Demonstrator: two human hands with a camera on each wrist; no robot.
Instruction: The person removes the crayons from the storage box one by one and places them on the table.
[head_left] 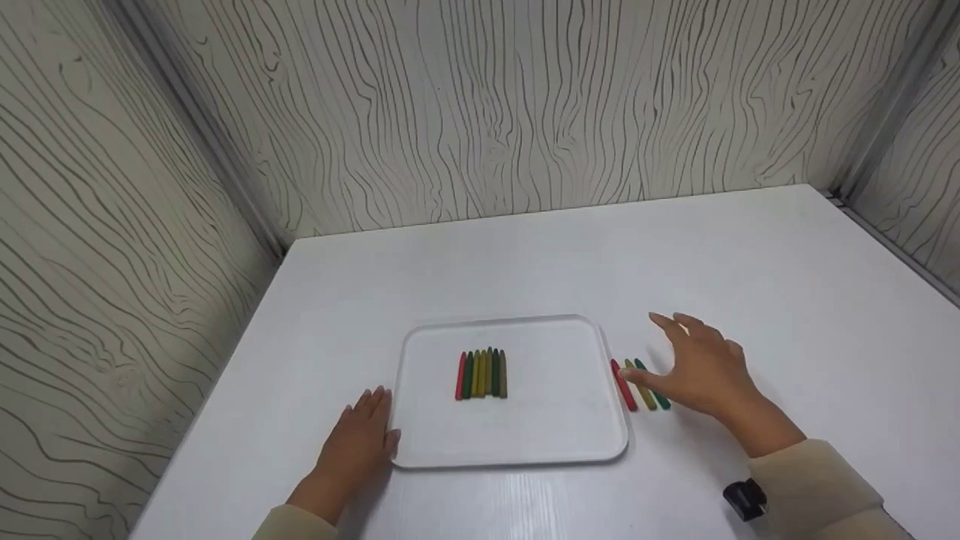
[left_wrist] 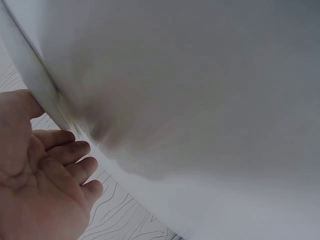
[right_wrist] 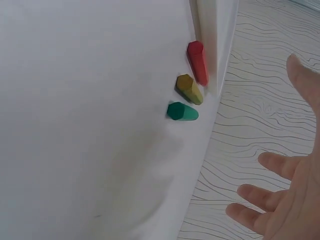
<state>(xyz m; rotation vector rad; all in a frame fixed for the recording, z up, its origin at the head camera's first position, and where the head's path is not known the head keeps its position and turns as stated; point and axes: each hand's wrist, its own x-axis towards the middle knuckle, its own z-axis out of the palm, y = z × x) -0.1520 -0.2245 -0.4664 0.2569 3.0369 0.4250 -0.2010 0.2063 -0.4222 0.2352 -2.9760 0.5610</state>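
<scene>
A white tray lies on the table with several crayons side by side in a row on it: red, green, yellow and olive ones. My left hand rests at the tray's left edge, its thumb against the rim and its fingers fairly straight. Over the table to the right of the tray is my right hand, thumb and fingers spread, holding nothing. Beneath and beside its thumb lie a red crayon, a yellow crayon and a green crayon, close to the tray's right rim.
The white table reaches back to a wood-grain patterned wall. More patterned panels stand at the left and far right. A small black object shows at the right sleeve.
</scene>
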